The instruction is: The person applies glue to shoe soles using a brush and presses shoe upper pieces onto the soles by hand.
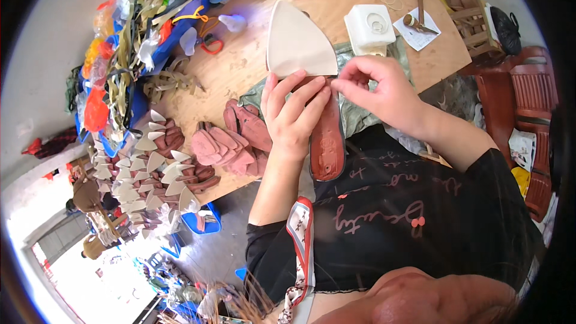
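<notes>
— Bright, crowded workshop in the head view: pale wooden desk, with a colourful heap of straps and bags toward the left.

— And the piece in hand?

— Right at the near edge of the desk, by a green cloth: reddish-brown sole, heel end toward the black shirt, with a pointed cream panel at its far end.

— Held how?

— Left hand bent over the join, fingers slightly apart, gripping panel and sole together; thumb hard to make out. Right hand at the right side of the join, thumb and forefinger drawn close; cannot tell whether pinching anything.

— Heavy or light?

— Light, most likely. Panel probably thin and springy, easily creased or smudged; sole firmer, with some flex, perhaps a little smooth. Hardly fragile, by the look of it.

— Best hold?

— Along the sole's side edges, near the middle, pressing firmly there and only gently on the pale face.

— Anything nearby?

— Stacked reddish pieces left of the left hand; white container beyond the right.
</notes>
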A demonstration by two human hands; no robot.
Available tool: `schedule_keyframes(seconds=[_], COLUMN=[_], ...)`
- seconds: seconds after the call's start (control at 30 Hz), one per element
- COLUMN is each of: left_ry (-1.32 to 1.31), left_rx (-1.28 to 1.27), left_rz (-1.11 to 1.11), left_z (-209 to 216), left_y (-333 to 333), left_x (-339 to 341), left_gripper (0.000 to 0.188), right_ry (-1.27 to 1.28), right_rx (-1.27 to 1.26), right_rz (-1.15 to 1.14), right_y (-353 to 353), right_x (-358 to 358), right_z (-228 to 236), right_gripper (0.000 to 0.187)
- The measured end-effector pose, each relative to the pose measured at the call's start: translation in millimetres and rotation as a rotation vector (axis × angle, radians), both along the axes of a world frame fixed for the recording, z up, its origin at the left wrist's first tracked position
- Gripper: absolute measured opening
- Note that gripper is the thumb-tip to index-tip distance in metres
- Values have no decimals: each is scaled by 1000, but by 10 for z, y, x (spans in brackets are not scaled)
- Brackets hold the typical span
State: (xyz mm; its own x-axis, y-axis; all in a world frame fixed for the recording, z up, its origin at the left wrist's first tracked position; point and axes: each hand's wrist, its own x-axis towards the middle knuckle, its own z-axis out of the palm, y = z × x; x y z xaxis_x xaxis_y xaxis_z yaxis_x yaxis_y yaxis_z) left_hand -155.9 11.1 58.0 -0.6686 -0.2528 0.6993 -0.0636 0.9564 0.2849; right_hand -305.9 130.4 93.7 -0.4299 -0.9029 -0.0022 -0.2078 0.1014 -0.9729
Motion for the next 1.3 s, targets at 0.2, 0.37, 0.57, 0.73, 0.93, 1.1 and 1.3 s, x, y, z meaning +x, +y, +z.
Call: schedule_keyframes(seconds=[0.2,0.37,0.57,0.73,0.93,1.1,1.3], left_ry=[-48,-26,-35,53,166,214,267], left_rx=[-147,-206,-250,-98,36,115,211], left_rz=[28,22,37,19,-39,-104,-131], left_z=[301,503,578,533,561,612,570], left_y=[0,-33,-39,-90,-28,47,115], left_x=[504,1007,1558,1922,2204,2261,2215], left_gripper=[19,18,16,18,16,18,18], right_ry=[84,77,243,270,91,-14,205], right_rx=[133,-14,-111,-271,-342,-373,-389], right_rz=[-5,-42,-18,98,216,271,134], right_y=[-38,-108,-149,-160,-67,47,196], right_x=[405,959,1476,1708,1930,2028,2140], right_z=[247,275,357,311,334,375,459], right_gripper=[20,22,15,11,7,5,4])
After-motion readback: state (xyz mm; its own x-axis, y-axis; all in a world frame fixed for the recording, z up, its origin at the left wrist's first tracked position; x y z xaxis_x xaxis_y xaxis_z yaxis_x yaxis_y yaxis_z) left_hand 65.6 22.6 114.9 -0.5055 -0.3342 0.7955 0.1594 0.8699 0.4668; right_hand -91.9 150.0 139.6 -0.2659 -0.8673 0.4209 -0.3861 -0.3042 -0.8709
